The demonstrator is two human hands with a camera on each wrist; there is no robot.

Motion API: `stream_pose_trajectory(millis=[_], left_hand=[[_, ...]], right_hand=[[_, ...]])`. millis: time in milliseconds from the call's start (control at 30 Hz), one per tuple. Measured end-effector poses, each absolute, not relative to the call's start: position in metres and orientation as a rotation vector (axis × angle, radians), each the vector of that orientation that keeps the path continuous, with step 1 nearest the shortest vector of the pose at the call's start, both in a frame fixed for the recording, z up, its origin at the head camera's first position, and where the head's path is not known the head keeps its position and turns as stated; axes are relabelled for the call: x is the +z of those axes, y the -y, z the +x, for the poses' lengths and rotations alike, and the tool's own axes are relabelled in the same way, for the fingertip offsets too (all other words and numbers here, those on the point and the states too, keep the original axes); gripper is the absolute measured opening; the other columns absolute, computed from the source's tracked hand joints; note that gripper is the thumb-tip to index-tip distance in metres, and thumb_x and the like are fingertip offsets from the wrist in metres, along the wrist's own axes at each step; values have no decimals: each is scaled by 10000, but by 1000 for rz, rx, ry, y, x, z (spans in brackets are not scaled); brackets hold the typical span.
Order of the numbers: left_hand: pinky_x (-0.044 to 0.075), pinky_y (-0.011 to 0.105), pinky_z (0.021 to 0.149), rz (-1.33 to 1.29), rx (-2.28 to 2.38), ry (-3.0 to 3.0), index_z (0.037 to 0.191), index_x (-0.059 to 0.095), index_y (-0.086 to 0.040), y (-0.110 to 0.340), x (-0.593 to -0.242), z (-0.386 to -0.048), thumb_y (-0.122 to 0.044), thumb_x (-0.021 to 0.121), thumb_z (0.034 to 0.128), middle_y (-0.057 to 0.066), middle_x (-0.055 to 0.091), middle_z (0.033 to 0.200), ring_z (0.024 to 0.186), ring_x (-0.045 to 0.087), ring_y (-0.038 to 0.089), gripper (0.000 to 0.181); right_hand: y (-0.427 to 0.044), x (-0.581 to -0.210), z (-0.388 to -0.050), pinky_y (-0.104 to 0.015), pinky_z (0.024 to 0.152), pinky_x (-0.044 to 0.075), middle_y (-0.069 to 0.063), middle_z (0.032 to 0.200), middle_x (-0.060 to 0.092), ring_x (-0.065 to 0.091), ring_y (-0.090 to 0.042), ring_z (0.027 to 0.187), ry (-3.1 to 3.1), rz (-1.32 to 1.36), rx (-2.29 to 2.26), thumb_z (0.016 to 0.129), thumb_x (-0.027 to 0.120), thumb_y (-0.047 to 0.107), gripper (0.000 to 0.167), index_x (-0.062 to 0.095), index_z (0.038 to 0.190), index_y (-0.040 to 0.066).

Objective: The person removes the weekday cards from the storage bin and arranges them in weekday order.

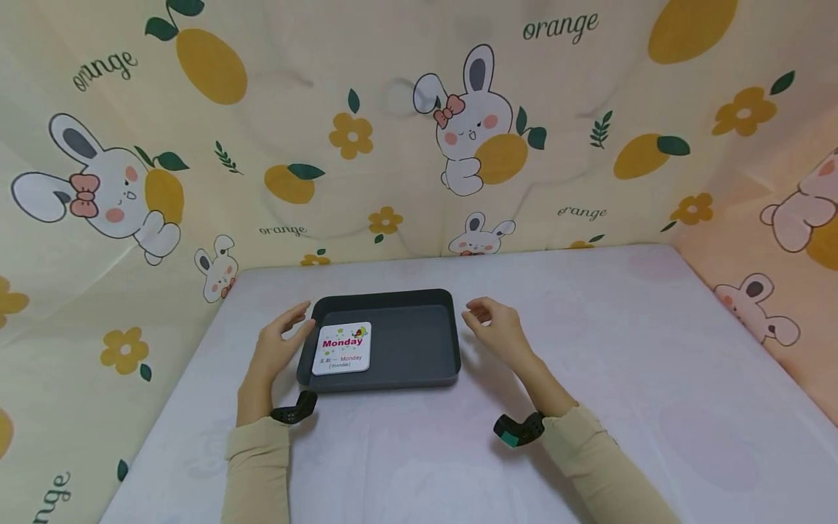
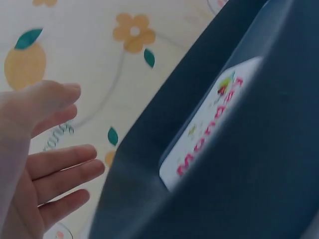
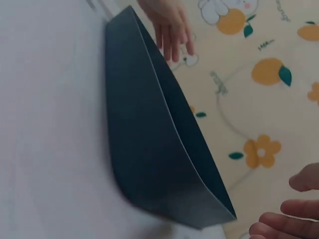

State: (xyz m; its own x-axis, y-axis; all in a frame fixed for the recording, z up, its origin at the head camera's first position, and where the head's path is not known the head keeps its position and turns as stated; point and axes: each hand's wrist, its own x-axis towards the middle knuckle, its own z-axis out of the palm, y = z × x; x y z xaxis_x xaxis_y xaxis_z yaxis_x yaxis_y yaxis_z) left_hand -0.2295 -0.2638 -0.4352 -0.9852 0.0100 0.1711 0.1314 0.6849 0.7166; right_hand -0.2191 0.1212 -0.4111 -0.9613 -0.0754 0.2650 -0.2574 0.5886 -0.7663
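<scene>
While both hands sit loose and grip-free, the dark grey tray (image 1: 414, 342) lies just left of frame centre in the head view, on a white tabletop (image 1: 393, 458). Monday card (image 1: 342, 349) is flat inside it, face up, against the tray's left end; text readable. Left hand (image 1: 271, 356): just beside the tray's left edge, fingers relaxed, thumb apart from them. Right hand (image 1: 503, 335): off the tray's right edge, clear of it, fingers lightly bent. Left wrist view: card shows right of centre behind the near tray wall, hand at left. Right wrist view: tray wall mid-frame, right fingers lower right, left hand top centre. Rabbit-and-orange backdrop (image 1: 386, 65) fills the head view's upper half.
</scene>
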Motion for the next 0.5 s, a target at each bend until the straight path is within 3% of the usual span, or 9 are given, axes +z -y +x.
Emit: stream_pose_trajectory(millis=[233, 500], left_hand=[[430, 500, 1076, -90, -1325, 2769, 1411, 478, -75, 281, -452, -232, -296, 585, 958, 187, 528, 1426, 1269, 545, 365, 515], [423, 528, 1076, -146, -1419, 2795, 1426, 454, -71, 289, -464, -230, -313, 598, 950, 233, 544, 1393, 1268, 548, 400, 553]], right_hand=[[-98, -411, -214, -379, 747, 575, -197, 949, 727, 699, -310, 859, 2623, 312, 1383, 906, 631, 127, 231, 662, 1065, -38], [-73, -414, -213, -220, 609, 552, -191, 940, 714, 697, -286, 803, 2604, 344, 1558, 916, 624, 129, 233, 661, 1071, -41]])
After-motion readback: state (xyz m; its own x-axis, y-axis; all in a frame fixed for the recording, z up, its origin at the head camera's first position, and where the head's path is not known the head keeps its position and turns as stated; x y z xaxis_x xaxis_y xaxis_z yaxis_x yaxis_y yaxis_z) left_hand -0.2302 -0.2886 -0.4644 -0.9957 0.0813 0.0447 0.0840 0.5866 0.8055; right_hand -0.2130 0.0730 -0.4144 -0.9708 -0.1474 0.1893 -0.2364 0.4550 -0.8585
